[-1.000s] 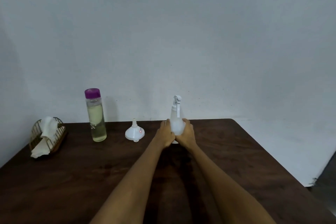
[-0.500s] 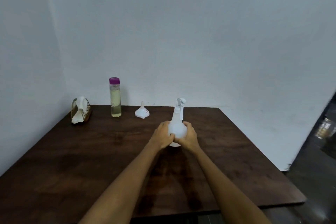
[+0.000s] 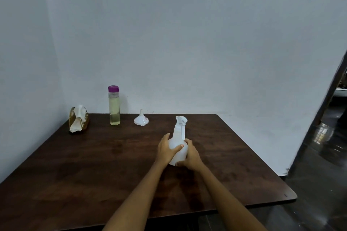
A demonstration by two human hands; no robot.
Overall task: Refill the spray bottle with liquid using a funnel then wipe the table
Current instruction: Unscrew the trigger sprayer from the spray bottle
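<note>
- Spray bottle (image 3: pixel 178 148) now well forward on the surface (image 3: pixel 93 165), drawn away from the back wall toward mid-table over the last second; earlier stood in line with the funnel (image 3: pixel 141 120).
- Left hand (image 3: pixel 166 149) wrapped round the bottle's round body, thumb laid across the front; right hand (image 3: pixel 191 154) curled round the lower right side. Both grips closed on the bottle, same hold as a second ago.
- Bottle upright, base at or just on the surface (contact hidden by the hands).
- Trigger head (image 3: pixel 181 121) on the neck, not yet unscrewed.
- Funnel resting spout-up near the back edge, untouched; tall bottle (image 3: pixel 114 106) with purple cap holding pale liquid beside it, capped.
- Napkin holder (image 3: pixel 78 120) at back left, tissue unused.
- Reading: repositioning only, for working room. Likely next: head off, funnel in, then pour; wiping far off.
</note>
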